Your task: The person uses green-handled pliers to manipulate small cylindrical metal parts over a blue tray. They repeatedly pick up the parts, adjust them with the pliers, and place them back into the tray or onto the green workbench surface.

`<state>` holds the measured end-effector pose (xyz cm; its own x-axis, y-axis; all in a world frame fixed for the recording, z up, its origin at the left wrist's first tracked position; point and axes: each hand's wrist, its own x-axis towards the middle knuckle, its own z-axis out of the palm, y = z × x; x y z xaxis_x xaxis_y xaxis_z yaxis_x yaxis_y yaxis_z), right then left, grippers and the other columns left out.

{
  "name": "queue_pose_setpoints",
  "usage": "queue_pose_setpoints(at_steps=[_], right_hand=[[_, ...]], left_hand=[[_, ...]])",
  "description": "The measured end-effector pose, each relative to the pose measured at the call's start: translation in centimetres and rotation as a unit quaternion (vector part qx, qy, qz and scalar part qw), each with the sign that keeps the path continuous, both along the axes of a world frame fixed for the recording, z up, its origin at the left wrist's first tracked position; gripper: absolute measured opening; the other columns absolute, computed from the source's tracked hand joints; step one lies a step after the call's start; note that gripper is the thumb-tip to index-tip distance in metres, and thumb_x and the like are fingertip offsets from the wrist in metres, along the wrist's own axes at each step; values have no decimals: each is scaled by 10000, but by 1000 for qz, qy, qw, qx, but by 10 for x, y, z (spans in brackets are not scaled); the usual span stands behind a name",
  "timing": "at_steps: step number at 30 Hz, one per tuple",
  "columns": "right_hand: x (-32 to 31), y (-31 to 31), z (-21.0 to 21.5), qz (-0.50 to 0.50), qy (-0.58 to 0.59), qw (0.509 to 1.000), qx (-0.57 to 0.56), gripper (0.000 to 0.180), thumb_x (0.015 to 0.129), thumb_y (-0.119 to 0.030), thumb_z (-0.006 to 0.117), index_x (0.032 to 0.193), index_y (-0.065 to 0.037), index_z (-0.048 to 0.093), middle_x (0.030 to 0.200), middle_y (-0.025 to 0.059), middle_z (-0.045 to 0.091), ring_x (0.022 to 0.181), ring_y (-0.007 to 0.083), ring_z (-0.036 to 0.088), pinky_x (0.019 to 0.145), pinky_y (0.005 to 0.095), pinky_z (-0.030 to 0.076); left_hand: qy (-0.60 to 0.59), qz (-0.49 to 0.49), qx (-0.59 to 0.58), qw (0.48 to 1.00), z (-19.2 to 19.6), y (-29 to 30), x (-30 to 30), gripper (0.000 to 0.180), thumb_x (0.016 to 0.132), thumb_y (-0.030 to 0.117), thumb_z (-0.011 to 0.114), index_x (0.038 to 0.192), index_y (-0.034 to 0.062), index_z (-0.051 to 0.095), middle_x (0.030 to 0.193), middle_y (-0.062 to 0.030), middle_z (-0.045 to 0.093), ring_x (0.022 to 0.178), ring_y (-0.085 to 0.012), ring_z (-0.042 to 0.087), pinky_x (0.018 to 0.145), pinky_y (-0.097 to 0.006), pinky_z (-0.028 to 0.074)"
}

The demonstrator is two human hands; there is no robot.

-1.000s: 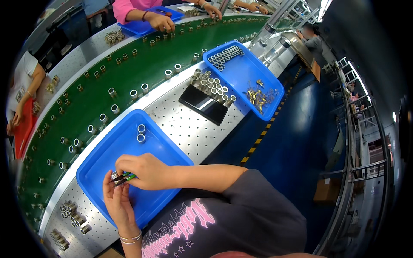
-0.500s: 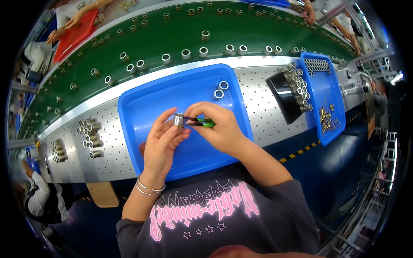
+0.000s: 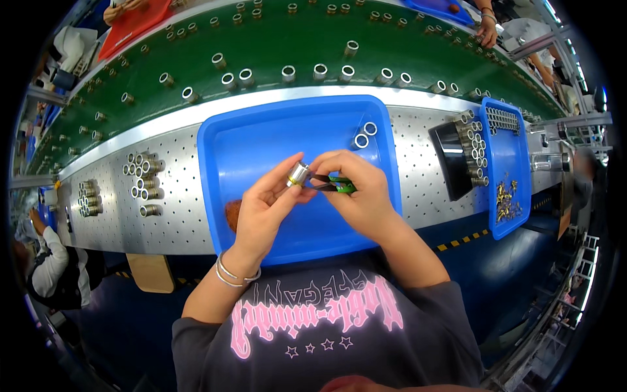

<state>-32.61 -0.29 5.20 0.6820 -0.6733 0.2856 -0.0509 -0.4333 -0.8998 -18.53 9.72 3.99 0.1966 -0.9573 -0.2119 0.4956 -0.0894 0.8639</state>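
Note:
My left hand (image 3: 262,210) pinches a short silver metal sleeve (image 3: 299,173) between thumb and fingers. The sleeve tilts, and a gold-coloured band shows at its lower end. In my right hand (image 3: 363,204) is a small pair of pliers (image 3: 341,185) with green and black handles, its dark tip close beside the sleeve. Whether the tip touches the metal, I cannot tell. Both hands are above a blue tray (image 3: 274,130). Two metal rings (image 3: 366,134) stand in its far right corner, and a brown rounded object (image 3: 232,214) lies near its left wall, partly behind my left hand.
Beyond the tray runs a green conveyor belt (image 3: 261,42) carrying many metal sleeves. Sleeve groups (image 3: 142,175) stand on the perforated metal table (image 3: 179,196) at left. Rightward are a black holder (image 3: 450,163), more sleeves, and a blue tray (image 3: 508,147) with small brass-coloured parts. Co-workers' hands (image 3: 486,29) are across the belt.
The sleeve has gone from nearly upright to tilted, exposing its gold-coloured band. My view has shifted, so the tray appears farther right and more of the brown object shows.

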Motion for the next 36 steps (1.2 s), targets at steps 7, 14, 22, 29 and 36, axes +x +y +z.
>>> queue_pose_setpoints(at_steps=[7, 14, 22, 29, 36], right_hand=[[1, 1, 3, 5, -2, 1000, -6, 229, 668, 61, 621, 871, -30, 565, 894, 96, 624, 767, 250, 623, 654, 293, 496], [2, -1, 1, -13, 2, 998, -60, 234, 673, 35, 647, 886, -34, 578, 890, 97, 627, 750, 252, 627, 644, 294, 501], [1, 4, 13, -39, 78, 988, -128, 240, 743, -173, 700, 958, -88, 636, 763, 67, 626, 656, 220, 613, 547, 293, 462], [5, 7, 4, -44, 92, 987, -126, 147, 761, -199, 686, 866, -97, 670, 680, 49, 625, 545, 201, 579, 472, 294, 419], [3, 7, 2, -49, 84, 989, -108, 133, 759, -197, 691, 838, -90, 679, 679, 50, 633, 546, 192, 585, 472, 286, 424]], left_hand=[[-41, -14, -29, 999, -2, 5, 2, 426, 899, 16, 494, 1313, -32, 404, 1157, -129, 561, 995, -181, 585, 871, -272, 473], [-27, -20, -26, 999, -1, 7, 3, 438, 893, 33, 516, 1315, -21, 409, 1162, -137, 562, 988, -187, 589, 877, -281, 467], [30, 62, 3, 998, 2, 5, 6, 449, 864, 47, 578, 1285, 10, 426, 1134, -159, 579, 987, -194, 585, 888, -290, 451], [-34, 78, -23, 996, 3, 6, 3, 449, 839, 15, 588, 1258, 18, 426, 1129, -159, 572, 1026, -183, 563, 886, -281, 452], [-57, 74, -25, 995, 1, 6, 2, 466, 824, -5, 598, 1257, 21, 431, 1137, -159, 567, 1036, -189, 559, 899, -287, 444]])
